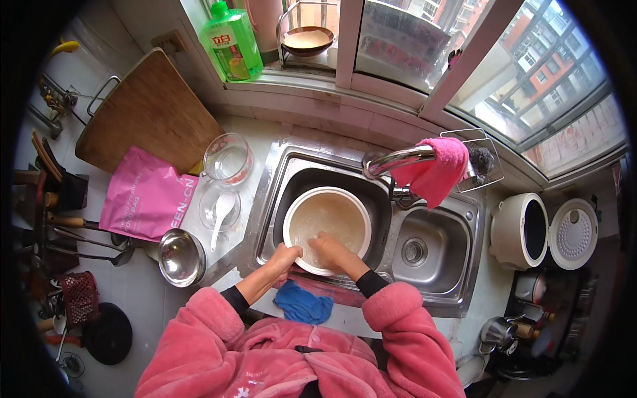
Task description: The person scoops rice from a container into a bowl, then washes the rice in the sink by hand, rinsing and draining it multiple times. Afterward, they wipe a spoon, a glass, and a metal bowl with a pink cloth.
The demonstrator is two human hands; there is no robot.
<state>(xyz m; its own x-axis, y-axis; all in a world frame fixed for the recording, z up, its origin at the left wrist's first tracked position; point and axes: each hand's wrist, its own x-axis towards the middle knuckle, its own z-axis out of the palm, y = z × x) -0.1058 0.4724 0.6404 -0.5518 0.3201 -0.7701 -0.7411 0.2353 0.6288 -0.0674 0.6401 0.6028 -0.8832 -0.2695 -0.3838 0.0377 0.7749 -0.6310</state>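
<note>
A round white-rimmed bowl (328, 198) with cloudy, pale liquid (323, 219) in it sits in the larger basin of a steel sink (278, 199). My left hand (286, 259) grips its near-left rim. Inside the bowl is my right hand (329, 250), its fingertips at or under the liquid; what they touch is hidden. Just in front of the sink, between my forearms, lies a crumpled blue cloth (303, 302). The chrome faucet (398, 161), with a pink cloth (433, 171) draped over it, stands behind the divider of the two basins.
Left of the sink are a glass cup (229, 159), a small bowl with a white spoon (222, 216), a steel bowl (182, 257), a pink food bag (149, 199) and a wooden cutting board (149, 114). An open rice cooker (517, 231) stands right. Green detergent (231, 45) is on the sill.
</note>
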